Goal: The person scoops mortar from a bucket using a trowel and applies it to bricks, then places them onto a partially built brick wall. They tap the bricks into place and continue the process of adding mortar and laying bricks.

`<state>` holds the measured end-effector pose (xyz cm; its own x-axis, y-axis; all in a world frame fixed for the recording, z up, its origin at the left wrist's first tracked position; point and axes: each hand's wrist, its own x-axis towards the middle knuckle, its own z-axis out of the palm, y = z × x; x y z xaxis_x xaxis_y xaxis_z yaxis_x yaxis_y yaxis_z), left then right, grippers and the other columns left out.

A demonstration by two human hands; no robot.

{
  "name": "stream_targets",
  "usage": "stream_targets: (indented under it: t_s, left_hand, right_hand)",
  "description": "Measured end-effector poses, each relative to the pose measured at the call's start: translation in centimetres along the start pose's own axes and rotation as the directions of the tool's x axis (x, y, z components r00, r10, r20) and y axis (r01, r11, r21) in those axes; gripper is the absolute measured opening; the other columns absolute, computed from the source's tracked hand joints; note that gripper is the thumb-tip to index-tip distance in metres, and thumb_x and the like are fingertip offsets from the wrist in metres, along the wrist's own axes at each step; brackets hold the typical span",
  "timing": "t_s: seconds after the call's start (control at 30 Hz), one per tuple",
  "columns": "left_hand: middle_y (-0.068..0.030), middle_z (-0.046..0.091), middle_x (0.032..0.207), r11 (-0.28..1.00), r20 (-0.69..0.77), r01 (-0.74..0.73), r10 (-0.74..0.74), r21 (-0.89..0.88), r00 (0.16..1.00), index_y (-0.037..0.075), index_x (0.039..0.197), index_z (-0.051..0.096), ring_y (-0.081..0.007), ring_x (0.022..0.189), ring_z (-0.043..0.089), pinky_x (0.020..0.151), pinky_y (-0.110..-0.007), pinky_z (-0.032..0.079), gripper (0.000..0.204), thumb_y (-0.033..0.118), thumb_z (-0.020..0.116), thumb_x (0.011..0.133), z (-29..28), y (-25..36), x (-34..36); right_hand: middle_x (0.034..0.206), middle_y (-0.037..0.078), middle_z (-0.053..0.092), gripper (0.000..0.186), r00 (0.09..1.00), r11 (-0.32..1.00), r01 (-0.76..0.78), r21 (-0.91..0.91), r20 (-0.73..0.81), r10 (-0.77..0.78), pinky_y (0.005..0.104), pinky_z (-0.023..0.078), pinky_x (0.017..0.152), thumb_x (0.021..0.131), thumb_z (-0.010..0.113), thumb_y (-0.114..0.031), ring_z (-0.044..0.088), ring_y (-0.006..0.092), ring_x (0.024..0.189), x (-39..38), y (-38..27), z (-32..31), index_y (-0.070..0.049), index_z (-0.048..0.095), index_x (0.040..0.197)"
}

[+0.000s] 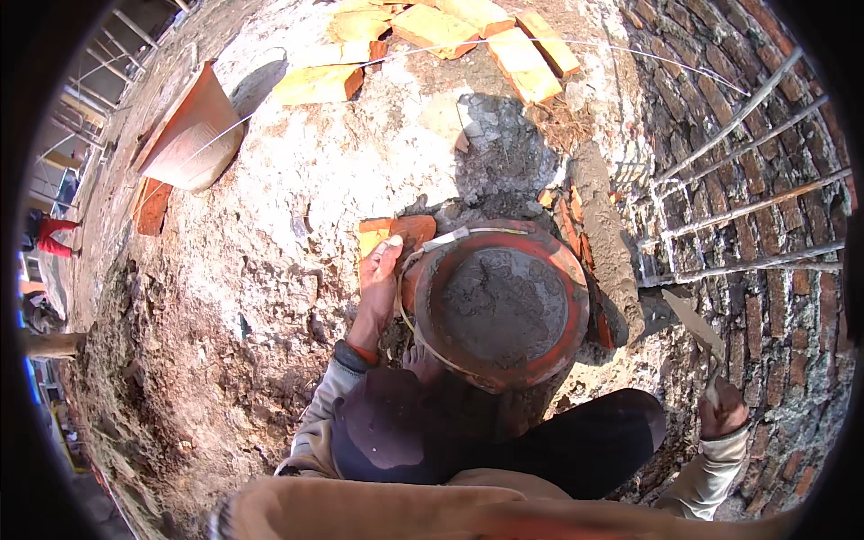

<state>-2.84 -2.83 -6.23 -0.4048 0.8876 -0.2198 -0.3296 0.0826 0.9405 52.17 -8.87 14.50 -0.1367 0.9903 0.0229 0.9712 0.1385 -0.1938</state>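
Observation:
In front of my knees stands a round red-brown basin [576, 270] holding wet grey mortar [499, 306]. A metal handle lies along its far left rim. On the basin's left, my left hand [382, 273] is closed at the near edge of an orange brick [409, 229]; some of its fingers are hidden. Off to the right, the fingers of my right hand [723, 412] wrap round the handle of a trowel [695, 322]. The trowel's blade points up and left, over the brickwork, apart from the basin.
A strip of grey mortar [605, 234] runs along the basin's right, edged by brick pieces. Several bricks [526, 67] lie at the far side under a string. An orange-brown tapered pan [202, 139] stands far left. Metal bars [747, 216] project from the brick wall [783, 306] on the right.

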Motion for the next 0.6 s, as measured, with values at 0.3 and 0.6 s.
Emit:
stream_targets:
  t_s: [0.3,0.6]
  left_hand:
    - [-0.0147,0.045,0.143,-0.541,0.636,-0.358,0.514,0.761,0.576,0.011,0.144,0.038,-0.0332,0.135,0.038,0.111,-0.045,0.030,0.076,0.029,0.073,0.079,-2.3,17.6,19.0]
    - [-0.0174,0.045,0.142,-0.659,0.777,-0.454,0.342,0.599,0.529,0.001,0.145,0.030,-0.0342,0.129,0.046,0.110,-0.043,0.036,0.071,0.004,0.063,0.082,-5.3,18.0,23.1]
  right_hand:
    - [0.088,0.015,0.063,0.053,0.801,0.899,0.439,-0.001,0.454,-0.390,0.0436,0.054,0.063,0.081,0.067,-0.029,0.068,0.0344,0.075,11.9,-16.4,3.4,-0.013,0.051,0.130]
    - [0.093,0.013,0.060,0.054,0.937,0.940,0.306,0.150,0.129,-0.326,0.0398,0.054,0.074,0.077,0.067,-0.020,0.064,0.0334,0.083,7.1,-8.2,3.8,-0.007,0.055,0.128]
